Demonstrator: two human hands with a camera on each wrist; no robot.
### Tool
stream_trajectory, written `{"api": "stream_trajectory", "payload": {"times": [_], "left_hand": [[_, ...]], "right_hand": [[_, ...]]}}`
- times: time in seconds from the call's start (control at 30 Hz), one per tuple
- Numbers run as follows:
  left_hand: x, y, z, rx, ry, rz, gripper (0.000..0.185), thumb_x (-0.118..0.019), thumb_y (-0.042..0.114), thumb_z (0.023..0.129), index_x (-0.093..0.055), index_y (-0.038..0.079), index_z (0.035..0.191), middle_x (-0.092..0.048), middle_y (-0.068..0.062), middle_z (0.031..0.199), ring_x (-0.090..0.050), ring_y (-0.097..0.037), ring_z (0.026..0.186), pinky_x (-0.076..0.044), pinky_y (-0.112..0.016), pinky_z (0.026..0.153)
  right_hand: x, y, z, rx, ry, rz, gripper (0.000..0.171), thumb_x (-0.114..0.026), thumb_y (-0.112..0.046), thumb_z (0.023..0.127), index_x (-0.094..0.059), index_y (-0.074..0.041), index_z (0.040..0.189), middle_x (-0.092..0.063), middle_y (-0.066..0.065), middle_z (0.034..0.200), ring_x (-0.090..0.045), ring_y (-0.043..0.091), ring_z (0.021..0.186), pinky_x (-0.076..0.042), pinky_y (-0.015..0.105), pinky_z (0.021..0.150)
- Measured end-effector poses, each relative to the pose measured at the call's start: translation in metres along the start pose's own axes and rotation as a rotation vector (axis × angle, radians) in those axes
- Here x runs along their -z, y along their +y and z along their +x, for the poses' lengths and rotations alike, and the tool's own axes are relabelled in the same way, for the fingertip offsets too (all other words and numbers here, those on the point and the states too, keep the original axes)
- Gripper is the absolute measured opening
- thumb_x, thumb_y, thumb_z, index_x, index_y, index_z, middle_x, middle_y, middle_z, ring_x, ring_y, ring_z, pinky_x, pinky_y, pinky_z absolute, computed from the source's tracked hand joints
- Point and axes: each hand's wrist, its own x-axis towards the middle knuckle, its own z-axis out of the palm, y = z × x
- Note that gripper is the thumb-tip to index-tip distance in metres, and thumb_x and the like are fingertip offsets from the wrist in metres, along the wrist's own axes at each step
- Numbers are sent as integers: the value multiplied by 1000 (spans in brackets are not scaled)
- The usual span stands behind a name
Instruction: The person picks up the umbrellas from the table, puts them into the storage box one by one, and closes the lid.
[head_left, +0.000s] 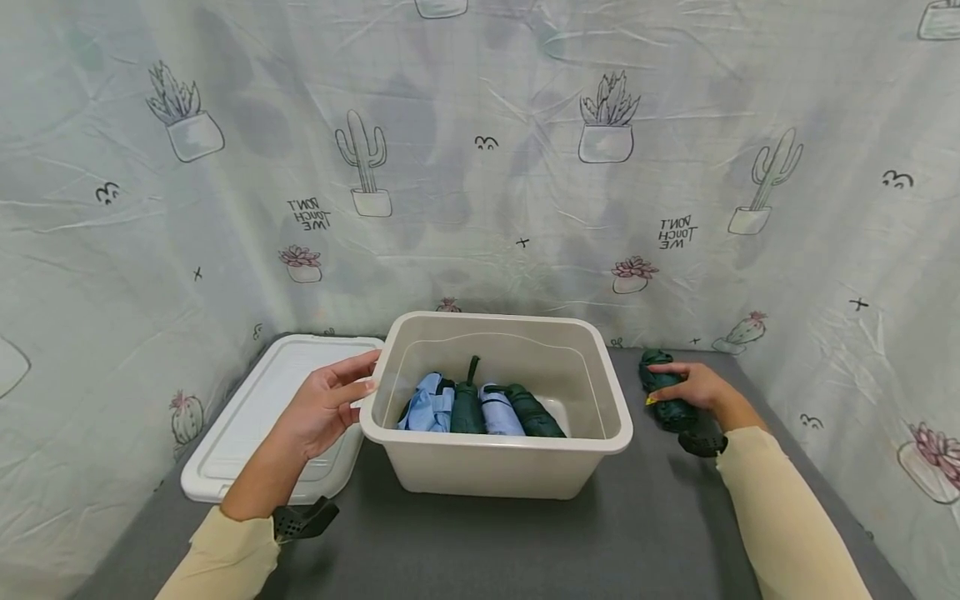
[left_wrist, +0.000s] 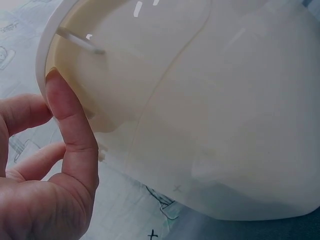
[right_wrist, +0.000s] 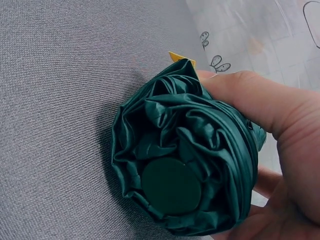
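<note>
Four folded umbrellas (head_left: 480, 408) inside bin (head_left: 495, 450)

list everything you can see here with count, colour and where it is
bin: 1, beige, middle of the table
folded umbrellas in the bin: 4, two light blue and two dark green, side by side
umbrella on the table: 1, dark green, right of the bin
lid: 1, white, flat, left of the bin
table: 1, grey
backdrop cloth: 1, pale with cactus prints, behind and at the sides
left hand: 1, grip on the bin's left rim
right hand: 1, grip round the umbrella on the table
</note>
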Motion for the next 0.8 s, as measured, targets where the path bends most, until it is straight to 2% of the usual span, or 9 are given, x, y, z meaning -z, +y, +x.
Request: {"api": "stream_trajectory", "payload": {"times": [0.5,0.8], "left_hand": [[-4,9,0,19,6,-1,62,-66,12,100,-40,2,156,-63,-1,126,-74,-19,109,-62,-35,87],[-3,15,2,30,-22,5,62,-63,7,101,-37,-2,156,-63,-4,124,-74,-17,104,-64,-35,83]], "right_hand": [[1,-3,-2,3,-4,20,75,-81,-34,87,-51,-8,151,-20,37,162,-22,59,146,-29,73,115],[-2,-7,-4,-6,-9,65,77,-83,-30,85,-50,-6,151,-18,37,163,-18,58,148,-26,74,116]]}}
